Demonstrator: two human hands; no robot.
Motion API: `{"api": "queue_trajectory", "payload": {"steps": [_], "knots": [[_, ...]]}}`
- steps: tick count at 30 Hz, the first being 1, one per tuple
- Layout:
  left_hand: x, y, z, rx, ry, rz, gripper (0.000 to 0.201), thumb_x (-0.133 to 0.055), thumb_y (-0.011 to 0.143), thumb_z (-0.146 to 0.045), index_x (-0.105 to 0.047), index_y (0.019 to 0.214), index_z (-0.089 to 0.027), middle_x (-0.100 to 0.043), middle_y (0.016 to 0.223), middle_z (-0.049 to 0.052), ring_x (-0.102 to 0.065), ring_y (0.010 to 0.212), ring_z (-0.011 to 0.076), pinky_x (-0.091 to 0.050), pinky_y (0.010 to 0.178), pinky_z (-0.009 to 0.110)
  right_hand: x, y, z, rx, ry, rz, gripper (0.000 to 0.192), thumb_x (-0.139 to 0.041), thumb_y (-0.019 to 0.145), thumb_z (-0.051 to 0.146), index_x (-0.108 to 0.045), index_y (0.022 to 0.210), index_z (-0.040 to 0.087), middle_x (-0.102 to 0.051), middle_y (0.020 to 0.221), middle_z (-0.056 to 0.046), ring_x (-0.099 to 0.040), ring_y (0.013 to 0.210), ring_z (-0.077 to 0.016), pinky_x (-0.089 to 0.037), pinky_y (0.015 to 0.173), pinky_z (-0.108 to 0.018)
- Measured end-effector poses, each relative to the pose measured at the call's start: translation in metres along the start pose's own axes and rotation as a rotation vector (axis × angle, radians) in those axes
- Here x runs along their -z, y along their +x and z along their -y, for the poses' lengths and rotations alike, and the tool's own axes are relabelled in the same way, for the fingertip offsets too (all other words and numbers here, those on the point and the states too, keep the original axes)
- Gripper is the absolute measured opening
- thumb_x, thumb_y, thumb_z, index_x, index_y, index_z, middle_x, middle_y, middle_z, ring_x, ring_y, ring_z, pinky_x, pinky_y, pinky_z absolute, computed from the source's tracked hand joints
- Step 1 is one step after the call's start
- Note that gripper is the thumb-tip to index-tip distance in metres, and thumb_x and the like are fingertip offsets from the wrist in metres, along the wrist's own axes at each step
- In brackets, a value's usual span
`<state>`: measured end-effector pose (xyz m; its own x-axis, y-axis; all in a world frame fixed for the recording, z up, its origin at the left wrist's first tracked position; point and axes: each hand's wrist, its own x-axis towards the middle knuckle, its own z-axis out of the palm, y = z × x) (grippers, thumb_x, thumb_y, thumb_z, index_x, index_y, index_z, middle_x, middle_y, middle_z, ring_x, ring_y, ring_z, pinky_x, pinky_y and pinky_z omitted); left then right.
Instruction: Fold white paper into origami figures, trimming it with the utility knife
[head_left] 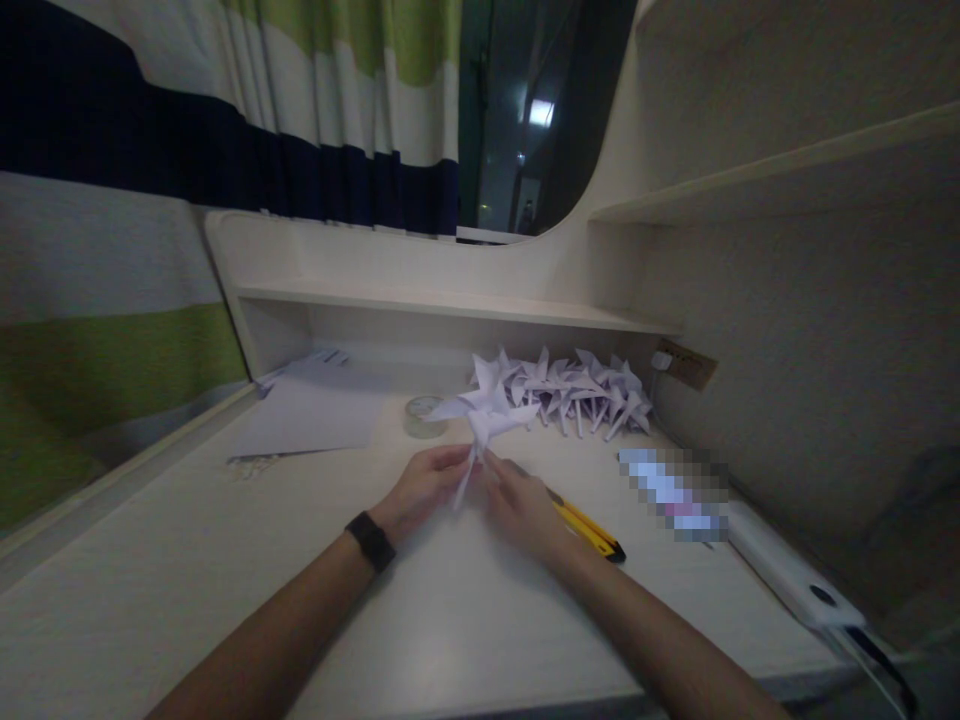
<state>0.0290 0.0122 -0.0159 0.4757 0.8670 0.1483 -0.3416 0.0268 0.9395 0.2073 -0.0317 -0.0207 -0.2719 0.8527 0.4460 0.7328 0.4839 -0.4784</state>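
I see both hands meet in the middle of the desk, and they share one white paper pinwheel. The left hand is curled almost shut, with its fingertips pinched on the thin stick under the pinwheel. The right hand is curled too, and its fingers press on the same stick from the other side, so the two hands touch or almost touch there. The pinwheel sits just above the hands, with its pointy blades spread out to the sides. Its stick runs from the blades down and a bit to the left, toward me. A black band is on the left wrist. A yellow and black cutter knife lies flat on the desk, partly hidden under the right hand. Behind the hands is a row of more paper pinwheels, lying near the back wall. A roll of clear tape sits just left of the pinwheel. Sheets of white paper lie farther left. A white power strip rests along the right edge. A striped curtain hangs at the back left.
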Motion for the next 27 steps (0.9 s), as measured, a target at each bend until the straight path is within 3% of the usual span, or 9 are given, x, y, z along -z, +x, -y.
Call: {"api": "queue_trajectory", "payload": {"steps": [4, 7, 10, 16, 19, 27], "knots": [[-0.004, -0.002, -0.001, 0.0, -0.007, 0.072, 0.038, -0.077, 0.069, -0.03, -0.068, 0.101, -0.011, -0.068, 0.098, 0.015, -0.063, 0.088, 0.0222, -0.046, 0.084, 0.037, -0.004, -0.004, 0.002, 0.135, -0.032, 0.057, 0.049, -0.045, 0.087, 0.024, -0.046, 0.136, 0.023, -0.07, 0.068, 0.0, -0.059, 0.052, -0.0134, -0.042, 0.056, -0.022], [-0.005, -0.002, -0.002, -0.008, -0.03, 0.054, 0.039, -0.078, 0.067, -0.029, -0.066, 0.1, -0.011, -0.067, 0.099, 0.015, -0.063, 0.088, 0.0218, -0.046, 0.085, 0.037, -0.002, -0.003, 0.006, 0.063, -0.005, -0.075, 0.033, -0.043, 0.09, 0.027, -0.061, 0.117, 0.02, -0.07, 0.069, -0.001, -0.061, 0.056, -0.0134, -0.043, 0.059, -0.023], [-0.003, 0.0, 0.0, -0.027, -0.045, -0.003, 0.037, -0.079, 0.066, -0.028, -0.066, 0.097, -0.012, -0.067, 0.097, 0.013, -0.063, 0.088, 0.0208, -0.046, 0.085, 0.037, -0.001, -0.001, 0.01, -0.049, -0.005, -0.176, 0.027, -0.046, 0.09, 0.034, -0.066, 0.1, 0.019, -0.069, 0.069, -0.002, -0.061, 0.059, -0.0142, -0.043, 0.061, -0.023], [0.002, 0.003, 0.007, -0.055, -0.067, -0.081, 0.034, -0.077, 0.067, -0.022, -0.064, 0.097, -0.014, -0.067, 0.088, 0.007, -0.062, 0.081, 0.0177, -0.047, 0.08, 0.034, -0.013, 0.0, 0.006, -0.009, -0.066, -0.054, 0.022, -0.054, 0.085, 0.035, -0.069, 0.081, 0.02, -0.071, 0.076, -0.002, -0.062, 0.064, -0.015, -0.042, 0.062, -0.024], [0.001, 0.002, 0.007, -0.049, -0.033, -0.07, 0.033, -0.077, 0.067, -0.021, -0.065, 0.097, -0.014, -0.067, 0.088, 0.007, -0.062, 0.08, 0.0179, -0.048, 0.077, 0.033, -0.019, -0.001, 0.005, -0.002, -0.058, -0.062, 0.022, -0.053, 0.086, 0.034, -0.069, 0.079, 0.02, -0.07, 0.075, -0.002, -0.061, 0.064, -0.0148, -0.041, 0.061, -0.024], [-0.004, 0.0, -0.001, -0.05, -0.049, -0.032, 0.043, -0.076, 0.07, -0.022, -0.062, 0.11, -0.015, -0.064, 0.111, 0.013, -0.062, 0.096, 0.0215, -0.047, 0.088, 0.038, -0.008, 0.002, 0.01, -0.059, -0.014, -0.096, 0.023, -0.05, 0.086, 0.026, -0.068, 0.075, 0.018, -0.068, 0.069, -0.003, -0.06, 0.063, -0.0148, -0.041, 0.06, -0.024]]}}
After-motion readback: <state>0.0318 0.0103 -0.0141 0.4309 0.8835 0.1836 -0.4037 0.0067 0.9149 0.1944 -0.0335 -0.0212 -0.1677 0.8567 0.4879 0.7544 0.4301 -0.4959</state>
